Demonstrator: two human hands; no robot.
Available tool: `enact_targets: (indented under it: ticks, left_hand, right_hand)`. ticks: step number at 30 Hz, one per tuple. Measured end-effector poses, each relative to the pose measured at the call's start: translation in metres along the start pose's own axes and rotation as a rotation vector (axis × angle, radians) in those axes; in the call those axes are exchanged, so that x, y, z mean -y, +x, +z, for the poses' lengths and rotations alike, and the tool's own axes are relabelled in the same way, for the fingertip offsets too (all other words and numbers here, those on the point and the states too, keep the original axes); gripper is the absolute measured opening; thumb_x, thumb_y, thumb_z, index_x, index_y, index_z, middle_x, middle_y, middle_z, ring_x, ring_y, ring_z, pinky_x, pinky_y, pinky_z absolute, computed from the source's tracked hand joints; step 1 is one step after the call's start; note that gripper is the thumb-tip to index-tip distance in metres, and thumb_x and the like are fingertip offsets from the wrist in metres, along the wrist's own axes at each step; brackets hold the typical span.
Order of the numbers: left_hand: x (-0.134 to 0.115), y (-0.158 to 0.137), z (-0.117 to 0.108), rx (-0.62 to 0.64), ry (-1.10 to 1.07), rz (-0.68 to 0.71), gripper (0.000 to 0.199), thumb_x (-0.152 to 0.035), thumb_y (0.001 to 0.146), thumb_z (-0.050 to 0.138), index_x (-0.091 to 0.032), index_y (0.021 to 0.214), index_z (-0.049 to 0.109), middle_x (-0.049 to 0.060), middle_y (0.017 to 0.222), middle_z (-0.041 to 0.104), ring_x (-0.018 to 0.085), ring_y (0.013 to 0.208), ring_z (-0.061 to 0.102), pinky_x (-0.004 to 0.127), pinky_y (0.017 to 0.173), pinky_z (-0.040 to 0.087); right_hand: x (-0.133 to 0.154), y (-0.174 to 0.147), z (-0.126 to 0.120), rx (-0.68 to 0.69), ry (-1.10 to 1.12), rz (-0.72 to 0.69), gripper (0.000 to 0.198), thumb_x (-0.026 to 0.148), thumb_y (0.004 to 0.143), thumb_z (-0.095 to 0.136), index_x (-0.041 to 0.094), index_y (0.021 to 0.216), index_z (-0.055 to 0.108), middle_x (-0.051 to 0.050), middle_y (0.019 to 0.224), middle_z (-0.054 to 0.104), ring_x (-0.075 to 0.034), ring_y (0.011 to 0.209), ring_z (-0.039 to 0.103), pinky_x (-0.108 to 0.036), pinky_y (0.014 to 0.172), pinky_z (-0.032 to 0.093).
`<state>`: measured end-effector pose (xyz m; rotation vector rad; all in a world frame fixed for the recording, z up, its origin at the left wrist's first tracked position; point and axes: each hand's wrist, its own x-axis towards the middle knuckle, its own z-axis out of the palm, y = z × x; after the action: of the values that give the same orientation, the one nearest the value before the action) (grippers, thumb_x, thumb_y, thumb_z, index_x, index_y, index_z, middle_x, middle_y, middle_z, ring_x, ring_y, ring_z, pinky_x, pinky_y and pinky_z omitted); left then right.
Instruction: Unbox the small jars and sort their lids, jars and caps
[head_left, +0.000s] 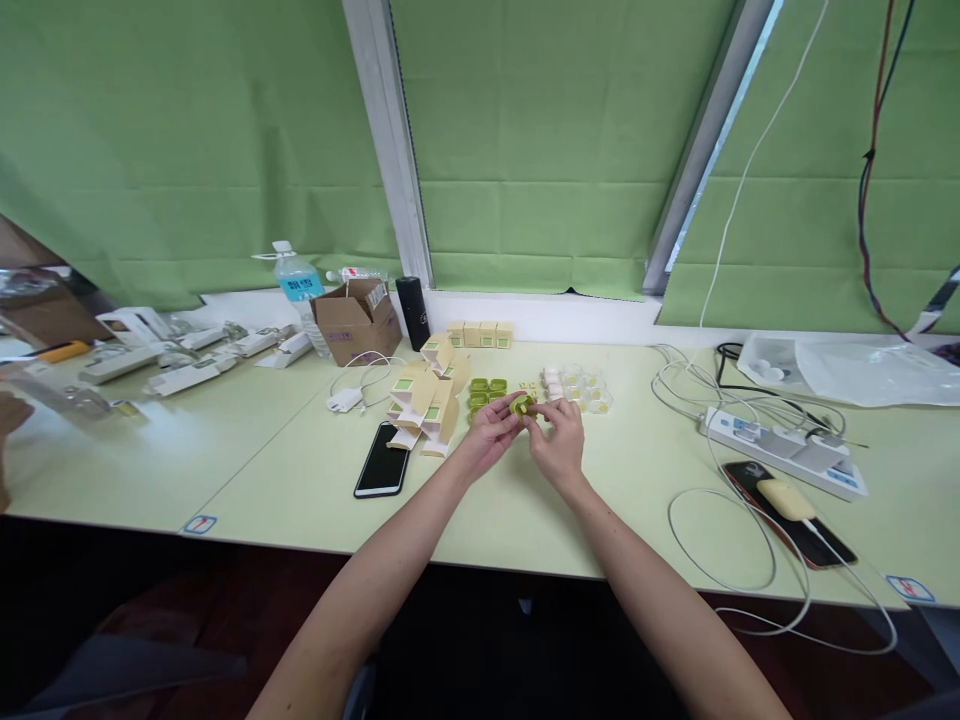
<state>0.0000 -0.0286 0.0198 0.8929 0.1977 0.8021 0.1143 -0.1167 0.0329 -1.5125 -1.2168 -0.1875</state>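
Above the middle of the table, my left hand [491,436] grips a small olive-green tray [521,404] by its side. The fingers of my right hand [559,440] close on the same piece from the other side. Just behind my left hand stand several green trays [487,386] of the same colour, grouped in rows. Tiny yellowish pieces [528,388] lie beyond the held tray. To the right of them are a stack of pale pink-white pieces [553,383] and several clear round cups [589,388] with yellow spots. Open cream cardboard boxes [427,400] lean together left of my hands.
A phone [382,462] lies left of my arms. Closed small boxes [480,334], a black cylinder [413,312], a carton [358,325] and a water bottle [298,285] stand behind. Cables, a power strip [784,452] and another phone [810,535] occupy the right. Another person's hand [11,415] shows far left.
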Motion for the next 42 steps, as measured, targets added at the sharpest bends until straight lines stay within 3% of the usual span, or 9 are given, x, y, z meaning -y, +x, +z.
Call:
enact_targets:
  ticks: [7,19,24,29,32,36,42]
  left_hand:
    - [0.002,-0.001,0.001,-0.011,0.103,-0.011,0.055,-0.016,0.066,0.092,-0.018,0.118,0.072,0.009,0.114,0.074,0.021,0.112,0.068,0.035,0.107,0.047]
    - [0.004,-0.001,0.004,-0.012,0.147,0.012,0.054,-0.019,0.066,0.092,-0.017,0.116,0.072,0.008,0.111,0.073,0.019,0.107,0.068,0.035,0.105,0.050]
    - [0.007,0.005,-0.002,-0.065,0.140,0.026,0.055,-0.021,0.064,0.094,-0.017,0.114,0.071,0.008,0.112,0.073,0.020,0.107,0.068,0.038,0.107,0.049]
    - [0.000,0.013,-0.015,-0.189,0.052,0.168,0.055,-0.023,0.062,0.094,-0.018,0.109,0.068,0.008,0.113,0.071,0.023,0.112,0.067,0.045,0.110,0.047]
    - [-0.008,0.013,-0.018,-0.220,0.019,0.269,0.058,-0.023,0.066,0.092,-0.021,0.116,0.064,0.007,0.112,0.070,0.022,0.114,0.065,0.046,0.110,0.046]
    - [-0.014,0.010,-0.013,-0.228,0.047,0.321,0.071,-0.025,0.068,0.091,-0.028,0.130,0.056,0.002,0.105,0.068,0.019,0.111,0.065,0.044,0.108,0.047]
    - [-0.013,0.009,-0.008,-0.261,0.152,0.365,0.054,-0.032,0.068,0.091,-0.024,0.112,0.062,0.004,0.108,0.065,0.019,0.106,0.063,0.040,0.102,0.050]
  right_hand:
    - [0.001,-0.002,0.002,-0.011,-0.135,0.017,0.014,0.027,0.089,0.060,0.022,0.085,0.072,-0.003,0.076,0.056,-0.021,0.081,0.049,-0.032,0.070,0.041]
    - [-0.005,-0.001,0.005,-0.069,-0.036,-0.015,0.016,0.025,0.089,0.061,0.023,0.076,0.071,-0.001,0.070,0.054,-0.020,0.077,0.049,-0.033,0.071,0.041]
    - [-0.006,0.003,0.000,-0.141,0.044,-0.034,0.016,0.030,0.090,0.061,0.023,0.080,0.072,0.000,0.068,0.053,-0.020,0.075,0.049,-0.034,0.074,0.043]
    - [-0.020,0.016,-0.009,-0.236,0.111,0.055,0.017,0.036,0.087,0.065,0.022,0.081,0.072,0.000,0.069,0.055,-0.020,0.073,0.051,-0.034,0.074,0.044]
    - [-0.033,0.023,-0.011,-0.152,0.071,0.136,0.015,0.034,0.085,0.064,0.022,0.081,0.072,-0.003,0.075,0.064,-0.021,0.079,0.055,-0.035,0.077,0.043]
    - [-0.049,0.030,-0.007,0.056,-0.201,0.066,0.013,0.022,0.083,0.061,0.023,0.077,0.073,-0.005,0.083,0.074,-0.024,0.088,0.058,-0.039,0.087,0.036]
    - [-0.058,0.052,0.007,0.322,-0.545,-0.115,0.025,0.005,0.076,0.058,0.023,0.070,0.074,-0.007,0.074,0.074,-0.024,0.087,0.057,-0.040,0.083,0.029]
